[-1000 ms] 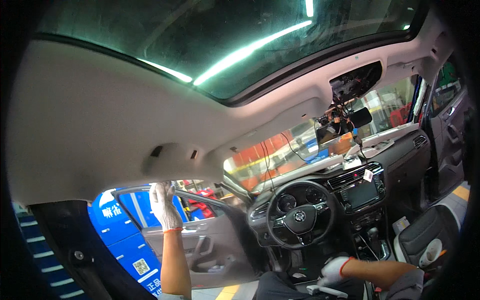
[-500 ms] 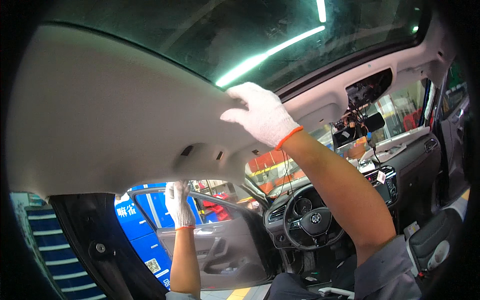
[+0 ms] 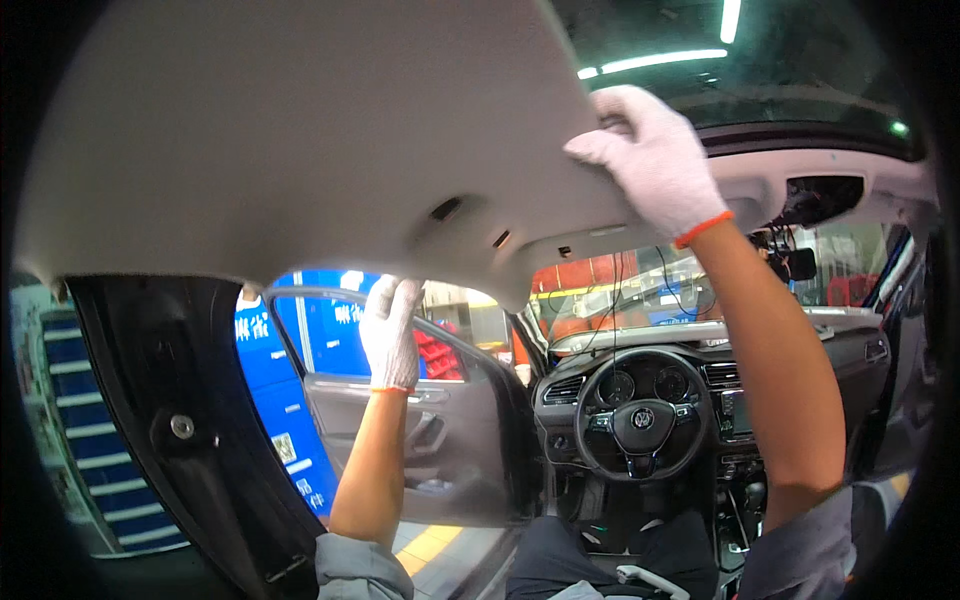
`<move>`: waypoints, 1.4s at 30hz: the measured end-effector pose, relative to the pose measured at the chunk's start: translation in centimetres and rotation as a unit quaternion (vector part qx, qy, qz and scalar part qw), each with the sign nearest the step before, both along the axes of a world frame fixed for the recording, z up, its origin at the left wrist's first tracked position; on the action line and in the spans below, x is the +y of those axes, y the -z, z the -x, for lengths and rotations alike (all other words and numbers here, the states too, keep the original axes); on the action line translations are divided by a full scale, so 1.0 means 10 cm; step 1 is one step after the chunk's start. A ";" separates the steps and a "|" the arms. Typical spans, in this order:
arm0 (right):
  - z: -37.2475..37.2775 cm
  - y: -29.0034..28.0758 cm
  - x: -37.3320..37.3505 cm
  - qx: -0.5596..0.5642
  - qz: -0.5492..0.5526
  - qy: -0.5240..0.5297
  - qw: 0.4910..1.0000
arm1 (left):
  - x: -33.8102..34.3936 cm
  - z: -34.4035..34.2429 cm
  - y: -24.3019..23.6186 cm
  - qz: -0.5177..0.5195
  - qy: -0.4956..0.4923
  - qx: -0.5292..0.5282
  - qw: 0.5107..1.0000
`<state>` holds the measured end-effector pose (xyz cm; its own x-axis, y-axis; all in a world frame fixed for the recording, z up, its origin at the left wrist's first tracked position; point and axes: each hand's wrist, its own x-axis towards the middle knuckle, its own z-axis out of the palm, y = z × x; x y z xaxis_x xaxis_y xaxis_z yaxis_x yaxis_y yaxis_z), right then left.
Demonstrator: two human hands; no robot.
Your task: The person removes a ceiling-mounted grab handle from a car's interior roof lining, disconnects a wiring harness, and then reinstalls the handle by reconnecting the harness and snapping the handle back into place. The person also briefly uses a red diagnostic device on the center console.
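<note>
My left hand [image 3: 390,335], in a white knit glove with an orange cuff, grips the lower side edge of the grey headliner [image 3: 250,140], above the open front door [image 3: 435,440]. Its fingertips are partly hidden at that edge. My right hand [image 3: 655,165], gloved the same way, has its fingers curled over the headliner's upper edge beside the dark glass roof [image 3: 780,70], with the thumb against the grey face. The black door pillar [image 3: 170,370], bare of trim, stands left of my left hand.
The steering wheel [image 3: 600,455] and dashboard [image 3: 860,355] are ahead. Wires [image 3: 615,295] hang before the windshield beside the opened overhead console [image 3: 825,200]. A seat with a white plastic piece [image 3: 650,580] is below. Blue cabinets [image 3: 275,390] stand outside.
My right hand has risen from near the seat to the headliner's upper edge. My left hand stays at the side edge. The view has turned, so the headliner fills more of it.
</note>
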<state>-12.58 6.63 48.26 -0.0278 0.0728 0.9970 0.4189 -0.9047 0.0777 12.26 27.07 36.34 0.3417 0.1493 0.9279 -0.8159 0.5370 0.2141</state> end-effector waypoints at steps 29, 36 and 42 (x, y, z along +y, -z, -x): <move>-0.58 0.80 0.89 0.064 0.409 0.252 0.875 | -0.04 0.21 -0.29 0.192 0.073 -0.077 0.976; -0.55 0.46 1.59 0.026 0.414 0.243 0.877 | 0.12 0.41 -0.40 0.261 0.146 -0.150 0.942; -0.59 0.30 1.70 -0.093 0.490 0.379 0.779 | 0.19 0.41 -0.34 0.260 0.003 -0.156 0.953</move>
